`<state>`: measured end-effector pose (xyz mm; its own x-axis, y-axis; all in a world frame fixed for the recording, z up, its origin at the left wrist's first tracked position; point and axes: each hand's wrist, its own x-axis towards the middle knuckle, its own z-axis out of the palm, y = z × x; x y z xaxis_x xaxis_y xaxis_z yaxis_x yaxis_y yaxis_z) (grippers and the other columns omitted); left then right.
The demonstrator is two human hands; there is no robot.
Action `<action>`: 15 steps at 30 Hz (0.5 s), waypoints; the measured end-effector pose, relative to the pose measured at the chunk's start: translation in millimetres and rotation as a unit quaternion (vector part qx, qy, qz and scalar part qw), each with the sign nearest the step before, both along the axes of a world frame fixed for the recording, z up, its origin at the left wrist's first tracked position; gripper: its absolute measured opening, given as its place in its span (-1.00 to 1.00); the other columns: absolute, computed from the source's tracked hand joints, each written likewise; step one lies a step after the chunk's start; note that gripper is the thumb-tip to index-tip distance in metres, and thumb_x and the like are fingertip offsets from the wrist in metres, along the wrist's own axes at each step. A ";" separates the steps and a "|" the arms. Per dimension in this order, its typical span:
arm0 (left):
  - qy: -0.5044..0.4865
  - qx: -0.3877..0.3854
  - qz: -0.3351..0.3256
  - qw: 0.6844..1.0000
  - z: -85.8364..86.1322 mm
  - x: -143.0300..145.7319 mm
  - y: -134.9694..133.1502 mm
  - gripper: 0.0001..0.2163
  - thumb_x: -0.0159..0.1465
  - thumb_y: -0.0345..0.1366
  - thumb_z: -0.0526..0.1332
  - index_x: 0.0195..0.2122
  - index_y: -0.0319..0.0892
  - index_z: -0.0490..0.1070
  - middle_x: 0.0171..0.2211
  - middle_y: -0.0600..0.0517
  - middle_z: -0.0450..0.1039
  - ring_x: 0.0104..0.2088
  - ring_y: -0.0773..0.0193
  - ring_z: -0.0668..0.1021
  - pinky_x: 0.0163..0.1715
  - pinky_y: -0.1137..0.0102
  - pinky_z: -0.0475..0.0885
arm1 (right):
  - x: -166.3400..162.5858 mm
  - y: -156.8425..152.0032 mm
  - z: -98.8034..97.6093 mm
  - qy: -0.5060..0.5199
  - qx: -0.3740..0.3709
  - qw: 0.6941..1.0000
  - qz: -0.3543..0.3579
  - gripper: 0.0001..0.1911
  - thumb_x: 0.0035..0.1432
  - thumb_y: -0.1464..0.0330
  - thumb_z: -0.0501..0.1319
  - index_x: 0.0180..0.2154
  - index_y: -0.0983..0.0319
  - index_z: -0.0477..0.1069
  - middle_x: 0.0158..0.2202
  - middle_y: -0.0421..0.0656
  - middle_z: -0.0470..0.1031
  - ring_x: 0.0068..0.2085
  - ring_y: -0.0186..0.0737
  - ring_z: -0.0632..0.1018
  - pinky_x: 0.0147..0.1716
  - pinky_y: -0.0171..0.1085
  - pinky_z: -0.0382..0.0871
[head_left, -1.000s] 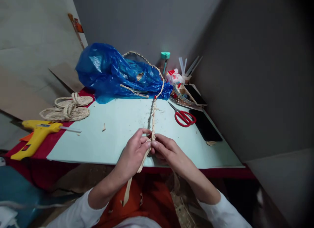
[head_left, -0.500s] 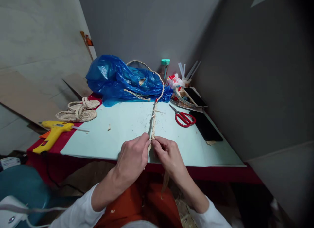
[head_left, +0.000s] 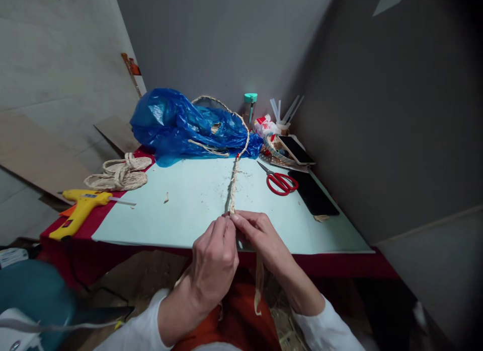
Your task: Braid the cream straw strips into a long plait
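A pale braided cord of dried plant fibre (head_left: 233, 185) runs toward me over the table and ends at my fingers. My right hand (head_left: 264, 237) pinches its near end between thumb and forefinger. Right beside it, my left hand (head_left: 215, 258) is closed with the fingertips together at the braid's end, on fibre strands mostly hidden by the hand. A loose fibre strand (head_left: 259, 285) hangs below my right hand, past the table edge. Farther back, the cord passes a small red spot and curves up over a blue plastic bag (head_left: 169, 124).
Red-handled scissors (head_left: 281, 184) and a black phone (head_left: 315, 194) lie to the right. At left are woven straw sandals (head_left: 121, 174) and a yellow glue gun (head_left: 83, 210). A green-lidded jar (head_left: 250, 107) stands at the back near glue sticks (head_left: 289, 109). Fibre crumbs dot the pale table sheet (head_left: 188, 205).
My left hand has moved right and slightly down, its knuckles rolling over. The right hand keeps its pinch at the braid's end. The hanging strand shows longer. The view has shifted slightly.
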<state>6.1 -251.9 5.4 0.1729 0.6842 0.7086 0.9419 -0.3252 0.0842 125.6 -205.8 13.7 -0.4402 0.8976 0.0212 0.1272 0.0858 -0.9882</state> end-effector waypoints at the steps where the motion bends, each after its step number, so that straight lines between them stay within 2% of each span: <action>1: -0.009 -0.007 0.010 1.000 0.1 -0.9 -0.3 -0.83 0.22 -0.59 0.08 -0.35 -0.32 0.45 -0.51 -0.02 0.36 -0.49 0.24 0.44 -0.45 0.38 0.31 | -1.4 -0.3 0.0 -0.013 0.013 1.000 -0.013 -0.62 0.25 0.17 0.04 -0.55 0.23 0.14 -0.57 -0.29 0.04 -0.49 -0.37 0.11 -0.52 -0.35 0.00; 5: -0.061 -0.028 0.030 0.997 2.3 -3.0 -0.4 -0.82 0.24 -0.54 0.09 -0.39 -0.24 0.47 -0.54 0.02 0.37 -0.53 0.27 0.45 -0.47 0.39 0.33 | -6.9 -0.8 -1.4 -0.024 0.041 0.998 -0.049 -0.59 0.25 0.18 0.06 -0.58 0.24 0.15 -0.60 -0.29 0.05 -0.51 -0.39 0.11 -0.52 -0.35 -0.01; 7: -0.064 -0.012 0.022 0.998 0.3 0.2 -0.9 -0.82 0.24 -0.54 0.09 -0.35 -0.27 0.47 -0.51 0.00 0.42 -0.51 0.27 0.49 -0.47 0.40 0.37 | -6.7 -0.5 -1.6 0.010 0.004 0.999 -0.046 -0.62 0.23 0.18 0.08 -0.55 0.27 0.28 -0.59 -0.28 0.14 -0.51 -0.39 0.17 -0.51 -0.36 0.04; 10: -0.020 0.025 0.006 0.999 -8.6 9.6 -4.0 -0.77 0.23 -0.58 0.06 -0.14 -0.44 0.44 -0.36 -0.16 0.51 -0.38 0.18 0.57 -0.41 0.39 0.44 | -3.2 -0.7 -0.8 0.078 -0.083 0.993 -0.038 -0.67 0.19 0.17 0.14 -0.38 0.31 0.46 -0.51 -0.20 0.38 -0.45 -0.34 0.35 -0.43 -0.36 0.22; 13: 0.020 0.023 0.000 1.000 -16.5 16.8 -11.4 -0.68 0.21 -0.59 0.05 -0.02 -0.57 0.35 -0.21 -0.32 0.51 -0.24 0.07 0.59 -0.36 0.34 0.48 | -0.2 -2.1 0.6 0.115 -0.113 0.987 -0.028 -0.67 0.16 0.16 0.17 -0.32 0.32 0.49 -0.42 -0.11 0.50 -0.35 -0.23 0.49 -0.28 -0.28 0.35; 15: 0.010 0.005 -0.025 1.000 -16.1 16.9 -18.6 -0.67 0.22 -0.56 0.07 0.01 -0.56 0.33 -0.15 -0.35 0.50 -0.20 0.03 0.58 -0.31 0.31 0.49 | 0.6 -3.1 1.5 0.129 -0.115 0.985 -0.029 -0.68 0.17 0.16 0.17 -0.31 0.32 0.47 -0.42 -0.11 0.51 -0.36 -0.24 0.50 -0.29 -0.28 0.37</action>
